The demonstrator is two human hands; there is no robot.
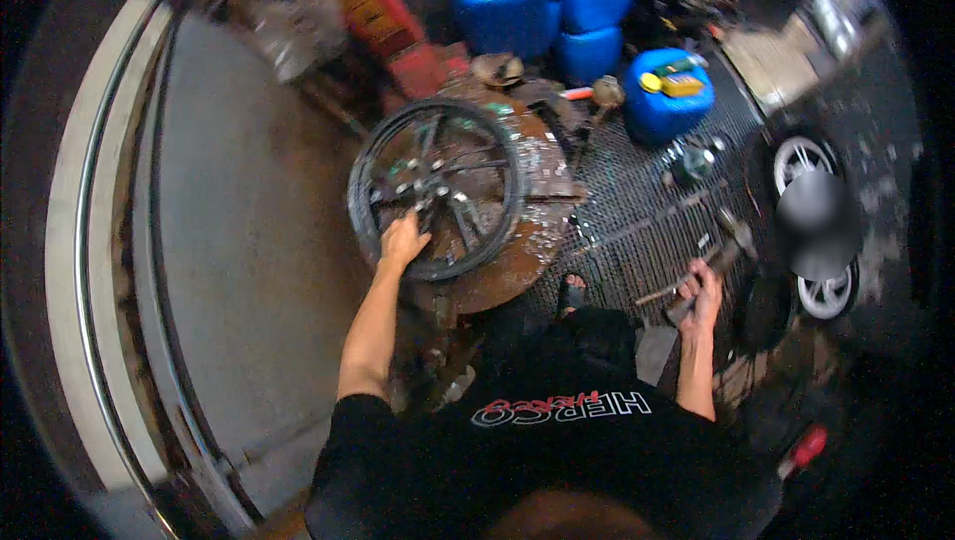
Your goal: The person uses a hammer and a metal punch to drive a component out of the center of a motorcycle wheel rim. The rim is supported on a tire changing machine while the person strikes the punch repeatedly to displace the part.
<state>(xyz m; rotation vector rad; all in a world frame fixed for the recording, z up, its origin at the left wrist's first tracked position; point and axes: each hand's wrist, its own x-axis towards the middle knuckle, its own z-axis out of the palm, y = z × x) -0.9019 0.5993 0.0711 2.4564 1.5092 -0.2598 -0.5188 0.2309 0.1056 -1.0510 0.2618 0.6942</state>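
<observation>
A black spoked wheel rim (510, 157) lies flat on a round, rusty, wet-looking work stand (542, 242). My left hand (403, 240) reaches over the near-left part of the rim, its fingers closed near the hub (428, 187). What those fingers hold is too blurred to make out. Off to the right, apart from the wheel, my right hand (701, 291) is wrapped round the handle of a hammer (738, 234). The hammer's head points up and away from me.
Blue plastic jugs (502, 8) stand behind the stand, and another blue jug (668, 97) carries small bottles. A red metal frame (373, 18) rises at far left. Wheels with pale rims (826, 291) are at right, on a floor with ribbed matting (637, 212). A large grey panel (254, 242) fills the left.
</observation>
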